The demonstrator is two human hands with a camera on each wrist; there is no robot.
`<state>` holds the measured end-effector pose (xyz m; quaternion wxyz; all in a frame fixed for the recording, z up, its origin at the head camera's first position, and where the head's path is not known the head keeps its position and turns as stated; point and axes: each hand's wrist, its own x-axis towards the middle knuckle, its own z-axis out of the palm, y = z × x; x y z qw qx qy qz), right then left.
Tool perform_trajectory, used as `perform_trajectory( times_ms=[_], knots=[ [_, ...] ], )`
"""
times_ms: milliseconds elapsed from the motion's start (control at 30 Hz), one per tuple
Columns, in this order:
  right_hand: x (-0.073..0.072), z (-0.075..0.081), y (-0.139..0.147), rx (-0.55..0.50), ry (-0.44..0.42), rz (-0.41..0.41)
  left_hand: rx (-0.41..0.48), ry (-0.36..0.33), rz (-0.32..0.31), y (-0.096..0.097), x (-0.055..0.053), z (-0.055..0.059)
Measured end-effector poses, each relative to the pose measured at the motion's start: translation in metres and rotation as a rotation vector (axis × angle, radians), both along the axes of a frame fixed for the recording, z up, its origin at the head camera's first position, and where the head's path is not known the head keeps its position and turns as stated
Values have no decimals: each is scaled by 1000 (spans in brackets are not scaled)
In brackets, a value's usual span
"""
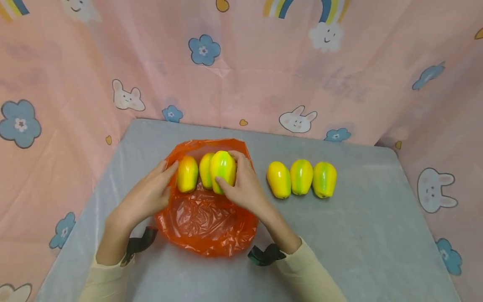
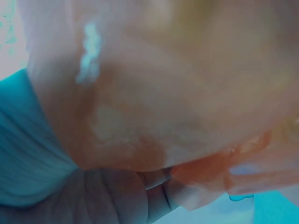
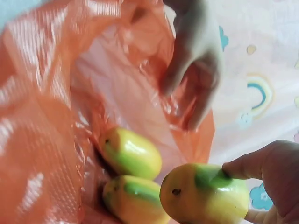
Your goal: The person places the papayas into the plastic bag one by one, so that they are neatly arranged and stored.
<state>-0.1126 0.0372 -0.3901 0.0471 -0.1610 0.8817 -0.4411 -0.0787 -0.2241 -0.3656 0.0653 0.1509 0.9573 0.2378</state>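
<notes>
An orange-red plastic bag [image 1: 203, 222] lies with its mouth spread wide. Two yellow-green mangoes, the left one [image 1: 187, 174] and a partly covered one [image 1: 205, 170], rest inside it. My right hand [image 1: 245, 184] grips a third mango [image 1: 222, 172] between thumb and fingers, above the bag's opening and overlapping the covered one. At the left rim, my left hand [image 1: 151, 195] reaches in with its fingers extended against the plastic, near the left mango. Bag film [image 2: 154, 93] fills most of the left wrist view and hides much of that hand.
Right of the bag, three more mangoes [image 1: 301, 177] stand in a row on the grey table [image 1: 370, 235]. A pink patterned curtain [image 1: 249, 92] encloses the table's back and sides. Dark straps [image 1: 266, 255] hang at both wrists.
</notes>
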Motion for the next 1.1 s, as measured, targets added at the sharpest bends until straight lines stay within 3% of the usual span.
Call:
perform_trajectory(
  times_ms=[100,300,467,667,1100],
  knots=[
    [-9,-1,3,21,-30,-20,3,-10,9,-2,-2,1],
    [-7,0,13,104,-67,-56,3,-24,9,-1,-4,2],
    [-10,1,14,212,-71,-61,1,-30,6,-1,-3,1],
    [-21,1,7,266,-73,-69,17,-49,28,-4,1,3],
    [-40,19,-9,329,-132,-50,23,7,5,-4,1,5]
  ],
)
